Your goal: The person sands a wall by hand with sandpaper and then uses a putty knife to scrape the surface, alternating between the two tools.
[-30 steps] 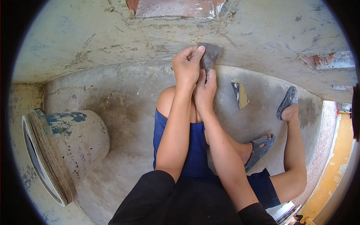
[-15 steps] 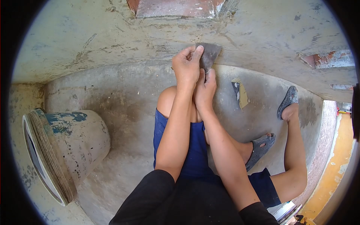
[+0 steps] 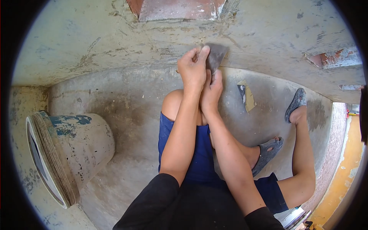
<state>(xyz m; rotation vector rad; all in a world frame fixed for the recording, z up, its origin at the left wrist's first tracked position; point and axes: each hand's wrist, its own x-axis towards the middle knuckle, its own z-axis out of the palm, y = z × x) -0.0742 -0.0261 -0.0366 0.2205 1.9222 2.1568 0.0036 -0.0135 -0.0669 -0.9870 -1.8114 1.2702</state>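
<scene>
Before the wall, both my hands are closed on a putty knife [image 3: 217, 55] with a dark grey, wedge-shaped blade, wide at the top. My left hand [image 3: 192, 71] pinches the blade's left edge, thumb in front near the upper corner. Below it, my right hand [image 3: 211, 92] grips the narrow lower end, with the handle hidden by the fingers. The blade's wide edge overlaps the base of the wall [image 3: 165, 42] in this view. My wrists are close together above my bent knee.
A paint-stained bucket [image 3: 86, 143] lies on its side at the left. A torn dark-and-tan scrap [image 3: 247, 97] rests on the concrete floor [image 3: 130, 103]. To the right are sandalled feet [image 3: 268, 151], and wall recesses [image 3: 178, 9] show reddish surfaces above.
The whole view has shifted slightly to the right. The putty knife has tilted a little in my hands, its blade's wide end leaning further right, and both hands keep hold of it.
</scene>
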